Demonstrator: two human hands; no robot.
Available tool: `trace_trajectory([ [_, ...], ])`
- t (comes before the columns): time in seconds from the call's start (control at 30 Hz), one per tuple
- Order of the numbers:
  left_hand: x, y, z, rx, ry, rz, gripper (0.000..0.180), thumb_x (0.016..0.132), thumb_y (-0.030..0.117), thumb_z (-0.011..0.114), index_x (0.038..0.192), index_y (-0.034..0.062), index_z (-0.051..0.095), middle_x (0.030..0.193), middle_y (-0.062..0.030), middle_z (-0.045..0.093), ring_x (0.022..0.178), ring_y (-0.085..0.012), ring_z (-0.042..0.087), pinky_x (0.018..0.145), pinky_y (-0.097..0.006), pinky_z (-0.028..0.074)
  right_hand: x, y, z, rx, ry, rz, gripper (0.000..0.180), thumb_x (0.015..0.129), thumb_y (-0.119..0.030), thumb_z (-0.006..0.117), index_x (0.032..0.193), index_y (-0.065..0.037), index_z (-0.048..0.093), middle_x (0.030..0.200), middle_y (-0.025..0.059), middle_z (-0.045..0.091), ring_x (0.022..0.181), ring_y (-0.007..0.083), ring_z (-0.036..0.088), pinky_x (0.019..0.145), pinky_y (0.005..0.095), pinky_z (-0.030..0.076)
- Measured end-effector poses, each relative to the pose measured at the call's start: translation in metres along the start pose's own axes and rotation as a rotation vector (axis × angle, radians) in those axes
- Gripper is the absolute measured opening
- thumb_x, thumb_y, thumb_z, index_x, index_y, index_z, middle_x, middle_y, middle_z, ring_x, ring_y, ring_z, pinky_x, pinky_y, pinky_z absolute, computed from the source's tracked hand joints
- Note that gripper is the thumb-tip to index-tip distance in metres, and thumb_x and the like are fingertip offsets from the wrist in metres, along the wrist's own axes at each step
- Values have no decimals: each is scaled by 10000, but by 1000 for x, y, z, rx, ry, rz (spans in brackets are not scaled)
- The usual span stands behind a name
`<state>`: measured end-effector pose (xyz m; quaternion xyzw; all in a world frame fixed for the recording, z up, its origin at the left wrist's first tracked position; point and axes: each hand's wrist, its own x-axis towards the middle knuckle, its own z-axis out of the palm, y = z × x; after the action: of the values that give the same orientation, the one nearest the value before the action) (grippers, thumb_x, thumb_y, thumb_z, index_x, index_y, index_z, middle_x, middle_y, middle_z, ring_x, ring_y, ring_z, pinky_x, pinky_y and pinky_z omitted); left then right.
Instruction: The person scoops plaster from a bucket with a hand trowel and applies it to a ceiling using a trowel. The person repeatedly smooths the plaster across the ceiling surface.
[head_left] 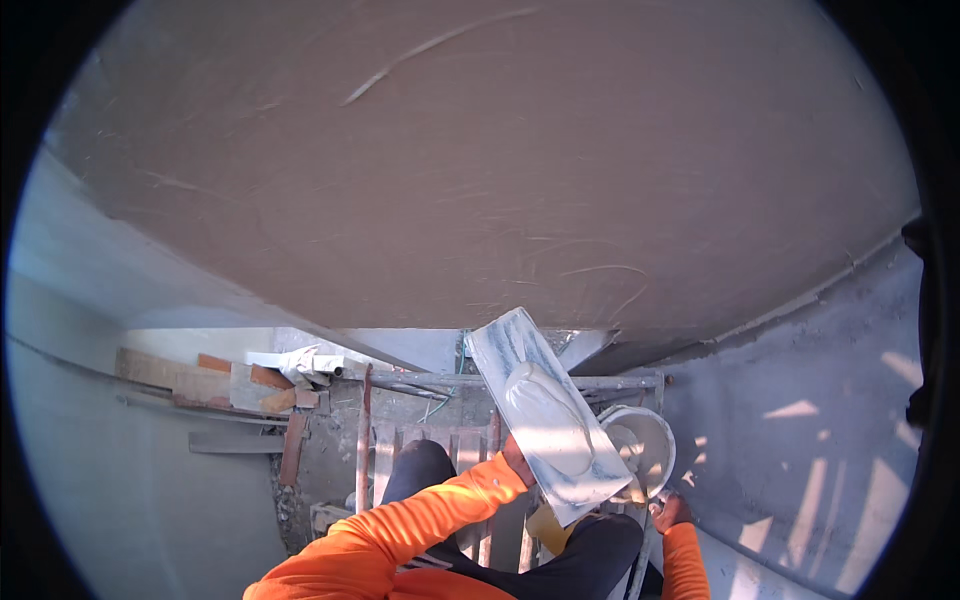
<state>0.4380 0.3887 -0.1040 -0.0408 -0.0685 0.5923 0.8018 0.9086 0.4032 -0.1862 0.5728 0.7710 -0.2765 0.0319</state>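
The left arm (425, 520), sleeved in orange, slants up and rightward from the lower left; the left hand (515, 462) is partly hidden. The right forearm (684, 563) rises steeply from the lower edge, the right hand (672, 512) with fingers curled. Both dark-clad knees (606, 550) are bent, spread apart.

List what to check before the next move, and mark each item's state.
1. Board in the left hand: ok, held, though most of the grip is hidden.
2. Paste on the board: ok, one pale mound lies on top.
3. Board level: cannot tell from this single view.
4. Bucket uncovered: ok, its mouth is open, partly hidden by the board.
5. Right hand free: cannot tell; it is beside the bucket, but its grip is unclear.
6. Brown surface free of marks: not ok, pale curved streaks show on it.
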Motion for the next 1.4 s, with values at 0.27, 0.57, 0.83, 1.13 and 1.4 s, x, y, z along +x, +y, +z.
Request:
trace_trajectory([
  [0.27,-54,48,237,139,-88,761,416,1049,232,562,1411,29,538,1366,-170,632,1253,-316,623,1100,-465,506,-32,-57,-136,-355,-571,150,579,904,-542,631,1278,-103,676,1314,190,675,1259,376,611,1065,453,484],
  [0.57,-127,155,367,1197,848,1435,456,973,236,668,1362,15,579,1305,-168,671,1216,-292,647,1051,-419,516,32,-270,-248,-497,-476,-156,515,858,-443,699,1093,15,726,1166,271,709,1095,430,683,978,476,546],
  [0.83,-141,288,416,1327,768,1645,386,978,244,663,1260,-18,637,1207,-146,704,1117,-247,669,960,-393,547,24,-488,-244,-297,-528,-416,444,911,-381,647,1079,24,718,1091,270,715,1018,424,684,840,469,558],
  [1.13,-126,380,470,1264,770,1541,377,997,261,617,1232,-31,655,1183,-136,708,1092,-226,659,930,-351,531,-37,-573,-240,-457,-556,-107,494,933,-456,635,1272,-104,709,1256,206,699,1184,375,652,1013,463,508],
  [1.4,-122,363,507,1328,921,1558,327,974,185,534,1209,-27,618,1086,-250,727,1059,-443,690,915,-448,537,-34,-558,-236,-158,-406,-477,441,929,-420,638,1162,-52,711,1146,223,725,1111,384,679,933,456,548],
])
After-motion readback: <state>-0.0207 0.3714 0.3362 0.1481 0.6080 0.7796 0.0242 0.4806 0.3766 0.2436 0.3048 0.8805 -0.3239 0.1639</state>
